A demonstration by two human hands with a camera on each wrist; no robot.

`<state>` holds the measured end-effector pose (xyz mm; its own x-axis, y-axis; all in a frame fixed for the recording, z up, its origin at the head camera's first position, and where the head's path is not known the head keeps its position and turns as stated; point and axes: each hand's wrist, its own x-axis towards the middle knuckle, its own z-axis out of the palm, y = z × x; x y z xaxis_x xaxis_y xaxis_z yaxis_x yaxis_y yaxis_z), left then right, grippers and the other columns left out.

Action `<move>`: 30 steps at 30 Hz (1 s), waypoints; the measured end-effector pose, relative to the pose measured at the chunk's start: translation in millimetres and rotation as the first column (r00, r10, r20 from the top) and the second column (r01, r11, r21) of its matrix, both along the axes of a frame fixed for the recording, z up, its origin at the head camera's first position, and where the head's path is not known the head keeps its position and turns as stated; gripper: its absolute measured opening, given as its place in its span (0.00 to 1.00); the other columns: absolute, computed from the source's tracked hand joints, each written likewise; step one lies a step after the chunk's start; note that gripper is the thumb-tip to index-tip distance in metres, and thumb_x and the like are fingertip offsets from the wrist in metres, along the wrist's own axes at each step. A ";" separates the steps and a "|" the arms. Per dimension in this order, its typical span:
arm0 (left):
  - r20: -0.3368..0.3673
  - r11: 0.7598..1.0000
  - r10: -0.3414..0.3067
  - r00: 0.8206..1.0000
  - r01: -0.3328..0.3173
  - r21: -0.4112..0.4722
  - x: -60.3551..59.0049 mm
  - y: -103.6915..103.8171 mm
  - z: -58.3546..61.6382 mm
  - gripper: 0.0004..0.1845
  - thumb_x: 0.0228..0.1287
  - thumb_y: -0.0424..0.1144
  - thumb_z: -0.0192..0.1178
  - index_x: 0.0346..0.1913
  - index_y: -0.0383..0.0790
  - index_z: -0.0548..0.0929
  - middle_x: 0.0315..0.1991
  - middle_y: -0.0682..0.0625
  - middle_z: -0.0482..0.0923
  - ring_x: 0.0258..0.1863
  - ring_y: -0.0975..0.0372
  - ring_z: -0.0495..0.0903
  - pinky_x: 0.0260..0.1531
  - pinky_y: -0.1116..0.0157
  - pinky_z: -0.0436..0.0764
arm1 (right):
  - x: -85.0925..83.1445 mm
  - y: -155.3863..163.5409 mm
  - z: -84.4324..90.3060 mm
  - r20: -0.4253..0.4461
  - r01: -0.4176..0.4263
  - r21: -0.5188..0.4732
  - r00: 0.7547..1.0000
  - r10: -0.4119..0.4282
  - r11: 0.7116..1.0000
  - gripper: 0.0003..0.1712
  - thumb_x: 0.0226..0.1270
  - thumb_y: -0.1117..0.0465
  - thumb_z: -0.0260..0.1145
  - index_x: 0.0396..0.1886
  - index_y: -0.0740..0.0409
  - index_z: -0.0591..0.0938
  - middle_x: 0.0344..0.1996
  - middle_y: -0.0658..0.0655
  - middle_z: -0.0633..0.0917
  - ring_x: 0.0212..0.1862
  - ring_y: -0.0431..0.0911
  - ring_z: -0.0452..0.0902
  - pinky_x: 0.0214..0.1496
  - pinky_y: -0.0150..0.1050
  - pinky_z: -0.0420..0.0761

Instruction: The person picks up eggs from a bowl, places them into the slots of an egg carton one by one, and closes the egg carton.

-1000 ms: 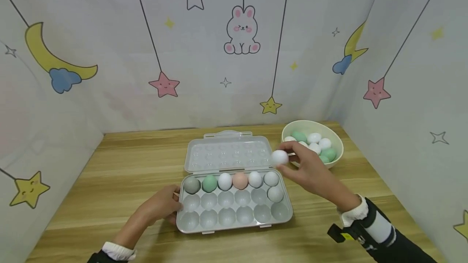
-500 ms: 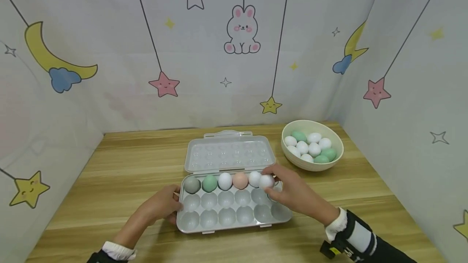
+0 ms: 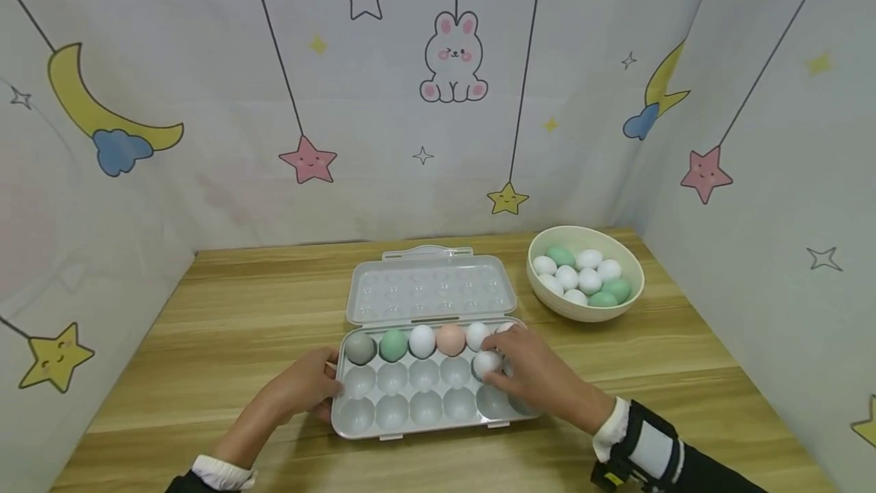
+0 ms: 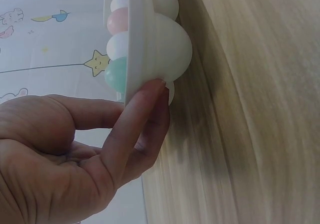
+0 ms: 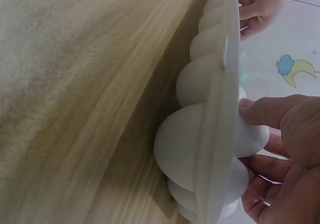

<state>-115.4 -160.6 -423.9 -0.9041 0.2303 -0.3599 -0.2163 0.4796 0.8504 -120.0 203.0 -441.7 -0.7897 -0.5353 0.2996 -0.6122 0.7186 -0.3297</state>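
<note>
A clear egg tray point(image 3: 411, 409) lies open on the table, its lid point(image 3: 430, 287) folded back. Its far row holds grey point(image 3: 360, 348), green point(image 3: 393, 345), white point(image 3: 422, 341) and pink point(image 3: 450, 339) eggs, then more white ones. My right hand point(image 3: 494, 360) pinches a white egg point(image 3: 487, 363) low over a middle-row cup near the tray's right end, and covers the cups beyond. My left hand point(image 3: 316, 390) grips the tray's left edge. The left wrist view shows the fingers point(image 4: 137, 119) curled on the tray rim point(image 4: 135, 44). The right wrist view shows the white egg point(image 5: 252, 136) at my fingertips.
A cream bowl point(image 3: 630, 297) with several white and green eggs stands at the back right of the wooden table point(image 3: 226, 326). Printed cloth walls close in the back and both sides.
My right hand carried the white egg from beside the bowl leftward and down to the tray's middle row. The left hand stayed on the tray's edge.
</note>
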 end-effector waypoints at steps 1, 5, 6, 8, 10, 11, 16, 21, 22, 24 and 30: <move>0.001 1.000 0.000 1.000 0.000 0.002 0.0 0.0 -0.6 0.21 0.62 0.17 0.55 0.57 0.15 0.67 0.38 0.35 0.77 0.29 0.50 0.86 0.26 0.56 0.91 | 0.1 -0.7 -1.0 -0.008 0.002 0.015 1.000 -0.002 1.000 0.20 0.58 0.55 0.80 0.48 0.55 0.85 0.39 0.48 0.84 0.44 0.43 0.75 0.47 0.42 0.77; 0.001 1.000 0.001 1.000 -0.001 0.006 -0.2 -0.1 -2.0 0.21 0.62 0.17 0.55 0.58 0.14 0.67 0.38 0.35 0.77 0.30 0.50 0.86 0.26 0.56 0.91 | 1.1 -2.7 -3.4 -0.043 0.008 0.063 0.999 -0.005 0.998 0.20 0.57 0.53 0.80 0.46 0.55 0.86 0.36 0.47 0.84 0.42 0.42 0.75 0.45 0.41 0.74; 0.000 1.000 0.000 1.000 0.000 0.006 -0.2 -0.1 -1.9 0.22 0.62 0.18 0.55 0.58 0.14 0.67 0.38 0.35 0.77 0.30 0.50 0.86 0.26 0.55 0.91 | 1.3 -2.9 -3.9 -0.050 0.009 0.071 0.999 -0.005 0.997 0.20 0.57 0.53 0.80 0.46 0.55 0.86 0.36 0.47 0.84 0.42 0.42 0.75 0.44 0.41 0.73; -0.001 1.000 -0.002 1.000 0.002 0.005 -0.3 0.0 -1.4 0.22 0.62 0.18 0.55 0.59 0.15 0.66 0.38 0.35 0.77 0.30 0.50 0.86 0.26 0.55 0.91 | 1.6 -3.0 -4.7 -0.063 0.009 0.081 0.998 -0.004 0.997 0.19 0.57 0.53 0.80 0.45 0.54 0.86 0.35 0.46 0.83 0.42 0.42 0.75 0.44 0.40 0.72; -0.001 1.000 -0.003 1.000 0.003 0.002 -0.4 0.2 -0.6 0.22 0.63 0.18 0.55 0.59 0.15 0.66 0.38 0.35 0.77 0.29 0.50 0.86 0.26 0.55 0.91 | 1.6 -3.1 -5.2 -0.074 0.008 0.088 0.997 -0.002 0.996 0.19 0.58 0.53 0.80 0.45 0.53 0.85 0.35 0.46 0.83 0.42 0.42 0.75 0.44 0.40 0.72; 0.000 1.000 -0.003 1.000 0.003 0.001 -0.5 0.2 -0.3 0.22 0.63 0.18 0.55 0.59 0.14 0.66 0.38 0.35 0.77 0.29 0.50 0.86 0.26 0.55 0.91 | 1.6 -3.0 -5.5 -0.079 0.009 0.090 0.997 -0.002 0.996 0.19 0.58 0.53 0.80 0.45 0.53 0.85 0.36 0.46 0.83 0.43 0.42 0.76 0.44 0.40 0.72; 0.001 1.000 -0.004 1.000 0.004 -0.001 -0.3 0.3 0.0 0.21 0.63 0.17 0.55 0.59 0.14 0.66 0.38 0.35 0.77 0.29 0.50 0.86 0.26 0.56 0.91 | 2.0 -3.1 -5.7 -0.087 0.014 0.090 0.996 -0.006 0.996 0.18 0.60 0.53 0.79 0.46 0.53 0.84 0.40 0.49 0.84 0.46 0.44 0.78 0.45 0.41 0.73; 0.002 1.000 -0.001 1.000 0.001 0.006 -0.4 -0.1 -0.7 0.21 0.62 0.17 0.54 0.58 0.14 0.66 0.38 0.34 0.77 0.29 0.50 0.86 0.26 0.55 0.91 | 2.4 -3.5 -5.8 -0.095 0.019 0.098 0.995 -0.009 0.995 0.18 0.61 0.54 0.78 0.47 0.54 0.84 0.42 0.50 0.85 0.48 0.45 0.78 0.45 0.42 0.74; 0.002 1.000 -0.002 1.000 0.002 0.006 -0.6 -0.1 -0.7 0.21 0.62 0.17 0.54 0.58 0.14 0.67 0.38 0.34 0.77 0.29 0.50 0.86 0.26 0.55 0.91 | 2.6 -3.7 -5.6 -0.098 0.018 0.099 0.995 -0.008 0.995 0.18 0.61 0.54 0.78 0.48 0.54 0.84 0.42 0.50 0.85 0.48 0.45 0.78 0.45 0.42 0.74; 0.003 1.000 -0.001 1.000 0.001 0.004 -0.8 -0.1 -0.8 0.21 0.62 0.17 0.54 0.58 0.14 0.67 0.38 0.35 0.77 0.30 0.50 0.86 0.26 0.55 0.91 | 2.9 -4.0 -5.3 -0.101 0.015 0.099 0.995 -0.005 0.995 0.18 0.61 0.55 0.78 0.48 0.54 0.84 0.42 0.51 0.85 0.48 0.45 0.79 0.46 0.42 0.74; 0.003 1.000 -0.001 1.000 0.001 0.010 -0.1 -0.1 -0.8 0.21 0.62 0.17 0.54 0.58 0.14 0.67 0.38 0.34 0.77 0.30 0.50 0.86 0.26 0.55 0.91 | 2.9 -4.1 -5.1 -0.107 0.005 0.100 0.994 0.006 0.995 0.19 0.61 0.54 0.78 0.49 0.54 0.85 0.45 0.51 0.85 0.50 0.46 0.79 0.47 0.43 0.75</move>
<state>-115.5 -160.7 -424.7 -0.9030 0.2347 -0.3598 -0.2181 0.4711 0.8547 -117.1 199.0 -446.8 -0.7557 -0.5672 0.3274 -0.6404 0.7445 -0.1885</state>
